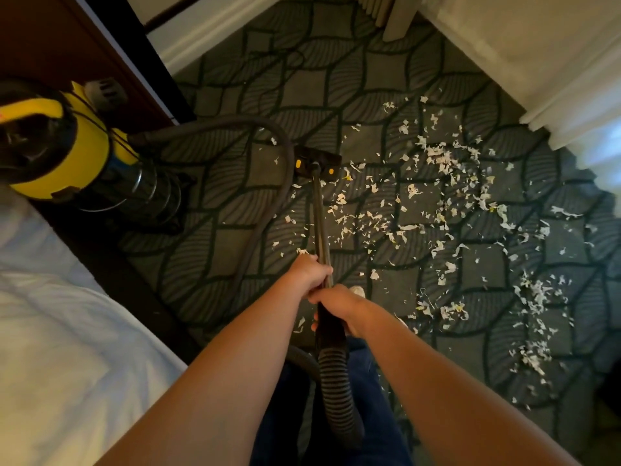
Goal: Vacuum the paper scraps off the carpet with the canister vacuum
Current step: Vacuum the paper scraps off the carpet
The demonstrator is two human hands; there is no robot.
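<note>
Patterned grey carpet (302, 85) fills the floor between a white bed (50, 331) at 8 o'clock and pale curtains (554, 62) at 2 o'clock. We stand over the wand (321, 223), whose long axis runs almost straight toward 12 o'clock from our grip to the floor head (317, 164), which rests flat on the carpet. Our left hand (311, 272) is closed around the wand higher up its shaft; our right hand (339, 306) is wrapped around the handle just behind it, where the ribbed hose (336, 391) joins, so the left hand is the nearer to the head. The yellow canister vacuum (67, 149) sits well apart at 10 o'clock, its hose looping round toward the head. Paper scraps (437, 203) lie mostly from 1 to 4 o'clock of the head, thinning near the wand and densest toward the curtains; almost none lie to the left. We judge that the coming stroke must swing the head rightward, pivoting about the right hand.
</note>
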